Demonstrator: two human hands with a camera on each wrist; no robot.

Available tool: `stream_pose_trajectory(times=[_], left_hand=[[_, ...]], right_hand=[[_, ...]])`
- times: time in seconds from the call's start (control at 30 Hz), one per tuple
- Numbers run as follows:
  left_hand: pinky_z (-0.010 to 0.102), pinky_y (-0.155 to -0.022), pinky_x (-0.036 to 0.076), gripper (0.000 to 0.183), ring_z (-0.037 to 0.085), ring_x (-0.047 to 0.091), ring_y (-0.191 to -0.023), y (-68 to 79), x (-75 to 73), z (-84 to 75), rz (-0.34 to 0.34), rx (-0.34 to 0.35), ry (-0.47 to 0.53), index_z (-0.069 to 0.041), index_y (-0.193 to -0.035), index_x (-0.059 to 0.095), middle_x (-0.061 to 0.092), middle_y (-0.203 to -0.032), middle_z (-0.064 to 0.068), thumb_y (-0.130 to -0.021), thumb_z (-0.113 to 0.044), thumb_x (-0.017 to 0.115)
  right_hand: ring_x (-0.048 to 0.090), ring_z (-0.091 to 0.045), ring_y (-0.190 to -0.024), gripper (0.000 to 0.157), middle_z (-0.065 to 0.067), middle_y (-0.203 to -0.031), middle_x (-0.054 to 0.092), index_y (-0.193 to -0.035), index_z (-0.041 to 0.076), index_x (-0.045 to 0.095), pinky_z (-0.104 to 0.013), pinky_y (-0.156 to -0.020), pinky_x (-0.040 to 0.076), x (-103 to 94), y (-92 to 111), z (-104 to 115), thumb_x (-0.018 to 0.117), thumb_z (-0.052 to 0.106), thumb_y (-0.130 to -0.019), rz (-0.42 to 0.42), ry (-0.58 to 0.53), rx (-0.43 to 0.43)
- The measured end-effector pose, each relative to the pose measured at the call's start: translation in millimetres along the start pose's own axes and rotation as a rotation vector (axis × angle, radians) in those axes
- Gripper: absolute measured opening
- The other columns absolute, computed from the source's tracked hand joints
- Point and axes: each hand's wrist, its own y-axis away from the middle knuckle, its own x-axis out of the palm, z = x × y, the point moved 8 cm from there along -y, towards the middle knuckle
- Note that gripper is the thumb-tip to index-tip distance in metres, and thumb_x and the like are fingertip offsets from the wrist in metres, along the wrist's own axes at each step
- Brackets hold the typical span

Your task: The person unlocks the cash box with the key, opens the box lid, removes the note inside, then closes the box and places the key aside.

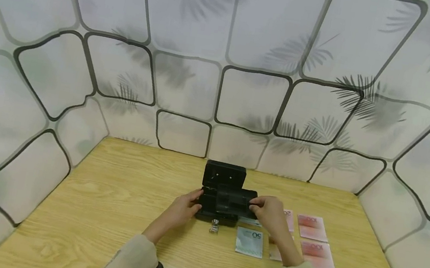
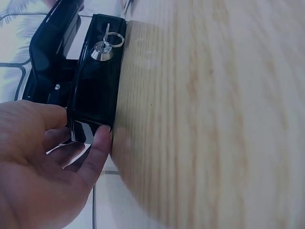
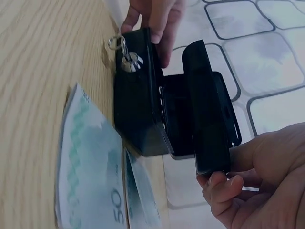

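Observation:
A black cash box [image 1: 204, 215] stands on the table with its lid [image 1: 225, 169] raised at the back. My left hand [image 1: 182, 207] holds the box by its left side; in the left wrist view its fingers [image 2: 98, 143] lie against the end wall near the corner. Above the box, a black tray [image 1: 231, 201] is raised and tilted, its right end pinched by my right hand [image 1: 270, 214]. The right wrist view shows the tray [image 3: 207, 109] apart from the box rim. A key on a ring [image 2: 114, 40] sits in the lock on the front wall.
Right of the box lie greenish 50 notes [image 1: 250, 242], one partly behind the box's corner. Farther right are reddish 100 notes [image 1: 312, 227] and pinkish 20 notes [image 1: 288, 219], partly covered by my right arm. A patterned wall [image 1: 181, 133] borders the wooden table [image 1: 101, 210].

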Motion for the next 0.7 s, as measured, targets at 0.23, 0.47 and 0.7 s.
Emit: stream_pose_trajectory(times=[0.23,0.47,0.7], left_hand=[[0.043,-0.09,0.058,0.052,0.045,0.057,-0.127,0.6,-1.4,-1.0,-0.01,-0.014,0.019,0.005,-0.153,0.043,0.047,-0.15,0.032,-0.103,-0.001,0.058],[0.045,-0.093,0.057,0.052,0.044,0.059,-0.126,-0.9,-2.4,-0.4,-0.024,-0.011,0.017,0.005,-0.152,0.046,0.048,-0.15,0.03,-0.102,-0.002,0.06],[0.047,-0.092,0.056,0.048,0.042,0.059,-0.126,-3.6,-5.0,1.5,-0.039,-0.011,0.018,0.004,-0.15,0.05,0.053,-0.147,0.029,-0.104,-0.006,0.058]], right_hand=[[0.063,-0.015,-0.07,0.009,-0.015,-0.1,0.077,-0.098,0.001,0.081,-0.054,-0.081,0.053,13.0,-3.7,10.6,0.074,0.001,-0.092,-0.009,0.048,-0.014],[0.064,-0.015,-0.068,0.007,-0.015,-0.096,0.077,-0.094,0.001,0.081,-0.051,-0.08,0.056,22.6,-7.3,14.1,0.076,-0.002,-0.089,-0.027,0.046,-0.029],[0.07,-0.022,-0.084,0.007,-0.014,-0.096,0.078,-0.091,0.0,0.081,-0.036,-0.071,0.058,28.6,-9.9,18.5,0.076,-0.003,-0.087,-0.043,0.046,-0.053]])
